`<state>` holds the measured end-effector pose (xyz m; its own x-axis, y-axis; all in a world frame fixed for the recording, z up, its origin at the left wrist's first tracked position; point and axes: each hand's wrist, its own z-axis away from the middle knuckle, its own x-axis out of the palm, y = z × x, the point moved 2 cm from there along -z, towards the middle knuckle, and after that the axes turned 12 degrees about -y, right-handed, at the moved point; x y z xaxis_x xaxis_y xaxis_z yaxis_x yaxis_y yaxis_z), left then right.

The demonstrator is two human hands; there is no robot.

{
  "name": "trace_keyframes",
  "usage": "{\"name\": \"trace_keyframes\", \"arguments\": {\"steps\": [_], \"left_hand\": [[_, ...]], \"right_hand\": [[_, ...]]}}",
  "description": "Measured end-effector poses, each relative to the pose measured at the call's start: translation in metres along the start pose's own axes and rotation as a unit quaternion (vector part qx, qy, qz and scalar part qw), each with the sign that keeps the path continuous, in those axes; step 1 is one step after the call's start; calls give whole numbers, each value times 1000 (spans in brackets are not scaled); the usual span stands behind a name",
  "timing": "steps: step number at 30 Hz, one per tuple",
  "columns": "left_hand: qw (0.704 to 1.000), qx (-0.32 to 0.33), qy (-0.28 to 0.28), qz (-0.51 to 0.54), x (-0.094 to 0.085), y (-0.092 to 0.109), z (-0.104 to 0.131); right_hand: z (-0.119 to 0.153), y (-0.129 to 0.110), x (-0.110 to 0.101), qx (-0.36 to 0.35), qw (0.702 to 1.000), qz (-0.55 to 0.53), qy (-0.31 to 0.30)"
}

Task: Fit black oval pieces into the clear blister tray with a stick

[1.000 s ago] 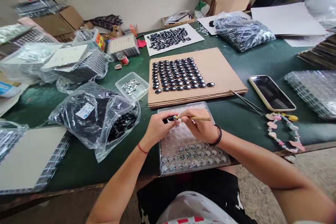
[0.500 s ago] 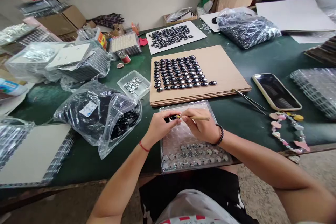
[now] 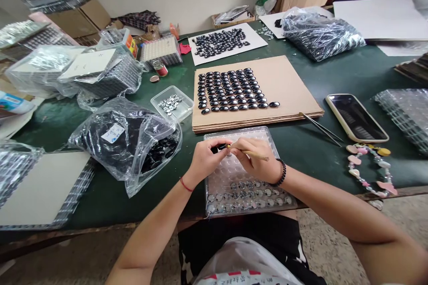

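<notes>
My left hand (image 3: 207,156) pinches a shiny black oval piece (image 3: 219,147) between thumb and fingers. Close against it, my right hand (image 3: 256,158) is closed round a thin wooden-handled tool (image 3: 252,155), its tip meeting the black piece; the kind of tip is too small to tell. Both hands are above a clear plastic tray (image 3: 219,178) with round pockets, and several near rows hold small round clear-and-silver pieces (image 3: 249,205). Beyond it, matching black oval pieces (image 3: 230,87) lie in rows on stacked brown cardboard (image 3: 287,84).
Left of the tray are an open plastic bag of black pieces (image 3: 117,142) and a clear box of small silver parts (image 3: 177,107). To the right lie tweezers (image 3: 321,130), a phone (image 3: 357,118) and a beaded strap (image 3: 364,176). A white board with black pieces (image 3: 230,42) is farther back.
The camera view has shifted slightly. The tool in my right hand is tilted a little more downward at its rear end; both hands keep their holds.
</notes>
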<state>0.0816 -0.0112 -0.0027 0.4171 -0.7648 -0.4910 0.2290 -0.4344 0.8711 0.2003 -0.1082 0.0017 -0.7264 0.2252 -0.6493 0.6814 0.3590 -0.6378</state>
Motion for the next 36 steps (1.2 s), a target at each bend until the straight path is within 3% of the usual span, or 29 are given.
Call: {"name": "trace_keyframes", "arguments": {"steps": [2,3,6,8,9,11,14,17,22,26,29,32,36], "left_hand": [[1000,-1,2,25,0,0,1],[999,-6,1,41,0,1,1],[997,-39,12,66,-2,1,3],[996,-57,21,61,-4,2,3],[996,-60,22,58,-4,2,3],[997,-56,14,53,-5,2,2],[998,-33,6,45,-4,3,1],[999,-22,2,27,-2,2,-1],[999,-36,7,-7,1,-3,-3],[992,-83,-2,95,2,-4,-1],[966,-108,9,235,-2,-2,0],[934,-121,25,337,-8,0,-1],[907,-119,22,403,-11,-4,-3]], "right_hand": [[-3,5,-1,47,990,-132,-6],[-6,8,-2,84,971,-224,-5],[-12,20,-8,175,870,-457,63],[-14,24,-13,186,842,-491,127],[-14,24,-15,185,849,-473,146],[-13,22,-16,181,891,-393,135],[-14,18,-13,161,942,-290,48],[-17,19,-10,138,949,-281,-34],[-23,23,-9,142,943,-292,-75],[-24,28,-14,110,948,-295,-52],[-25,51,-43,98,968,-227,34],[-20,93,-89,183,971,-20,152],[-12,151,-122,279,941,138,131]]}}
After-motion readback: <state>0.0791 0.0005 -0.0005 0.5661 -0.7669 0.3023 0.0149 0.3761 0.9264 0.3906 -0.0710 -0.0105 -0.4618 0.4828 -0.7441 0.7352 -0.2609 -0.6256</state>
